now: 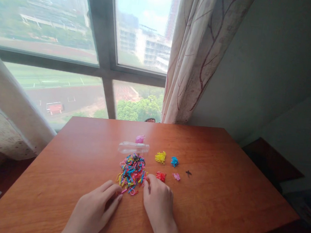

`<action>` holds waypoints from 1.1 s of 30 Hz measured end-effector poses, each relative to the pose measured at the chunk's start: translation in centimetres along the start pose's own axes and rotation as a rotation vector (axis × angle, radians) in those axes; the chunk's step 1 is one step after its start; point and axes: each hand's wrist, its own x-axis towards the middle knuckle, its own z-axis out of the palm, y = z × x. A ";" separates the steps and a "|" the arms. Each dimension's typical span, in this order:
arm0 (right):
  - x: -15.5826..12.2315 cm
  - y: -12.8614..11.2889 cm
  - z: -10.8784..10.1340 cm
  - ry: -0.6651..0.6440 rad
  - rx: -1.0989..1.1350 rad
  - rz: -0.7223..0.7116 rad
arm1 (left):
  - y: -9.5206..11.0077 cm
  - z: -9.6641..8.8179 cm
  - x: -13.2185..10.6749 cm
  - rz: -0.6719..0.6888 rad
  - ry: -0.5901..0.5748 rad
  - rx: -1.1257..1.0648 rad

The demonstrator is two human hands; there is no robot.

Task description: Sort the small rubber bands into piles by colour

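Note:
A mixed pile of small elastic hair ties [133,169] in pink, blue, yellow, red and black lies on the wooden table. At its near left edge my left hand [94,206] is closed, with a pink hair tie [123,191] at the fingertips. My right hand [159,198] is closed at the pile's right edge, its thumb and finger on another pink hair tie [144,180]. Just beyond its knuckles sits a small red heap [161,176]. Single-colour groups lie farther right: yellow [160,157], blue [174,161], pink [176,176] and black [188,173].
Behind the pile a clear plastic container [133,148] lies on its side, with a pink-purple object [140,139] just past it. The table [219,197] reaches to the window [101,70]. Curtains [186,60] hang at both sides.

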 end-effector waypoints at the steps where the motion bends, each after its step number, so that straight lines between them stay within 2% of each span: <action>1: 0.0 0.0 0.0 -0.003 0.004 0.001 | 0.0 0.0 0.0 -0.002 -0.003 -0.002; 13: -0.5 -0.1 -0.4 -0.049 0.048 0.034 | 0.1 -0.1 -0.1 -0.001 0.005 0.001; 26: -0.3 0.0 0.3 -0.012 -0.011 0.014 | 0.3 -0.3 0.0 0.009 0.032 0.006; 33: -0.6 -0.3 0.4 -0.009 0.125 0.001 | 0.5 0.0 -0.2 0.107 0.122 0.007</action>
